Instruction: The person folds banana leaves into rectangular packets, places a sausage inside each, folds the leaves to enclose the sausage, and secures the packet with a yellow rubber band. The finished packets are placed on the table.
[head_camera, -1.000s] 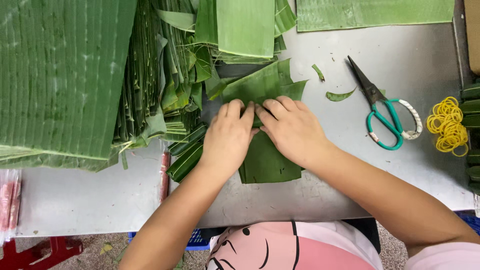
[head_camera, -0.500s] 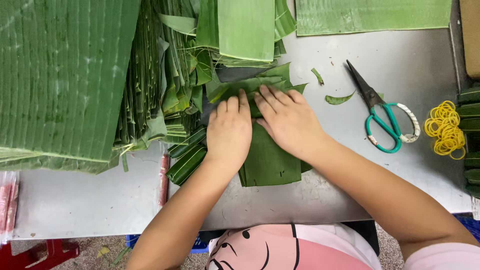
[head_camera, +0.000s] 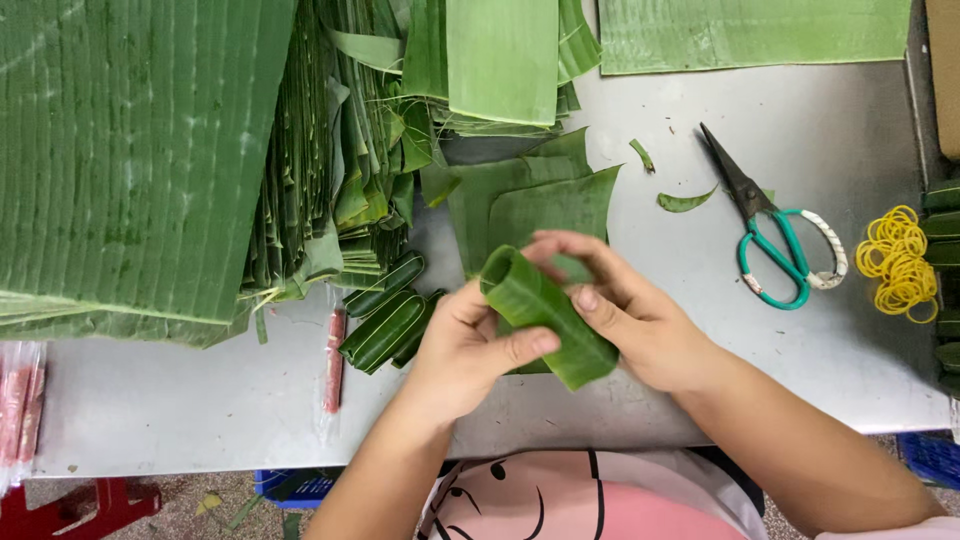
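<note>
Both hands — left hand and right hand — pinch one rolled green banana-leaf parcel above the grey metal tabletop. Beside it: one teal-handled scissors, perhaps three wrapped green rolls, and one yellow rubber-band heap.

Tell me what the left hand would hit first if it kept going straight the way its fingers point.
The left hand points up and right, and already grips the rolled leaf parcel. Past it, probably the right hand on the parcel's far side, though depth is unclear.
</note>
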